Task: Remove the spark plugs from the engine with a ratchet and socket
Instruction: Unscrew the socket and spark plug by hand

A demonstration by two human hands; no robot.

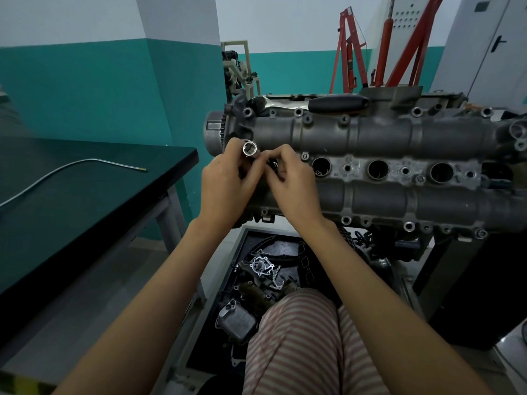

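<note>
Socket [251, 148] in left hand [228, 181] (fingers curled).

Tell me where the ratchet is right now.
The ratchet lies along the far top edge of the engine, its black handle pointing right, beyond both hands and untouched.

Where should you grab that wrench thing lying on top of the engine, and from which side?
Grab the ratchet by its thick black handle, the end pointing right. It lies flat along the far edge of the engine, so reaching over from above looks easiest. The shiny metal head at the left end is thinner and probably more slippery. Both hands are busy near the socket now.
</note>
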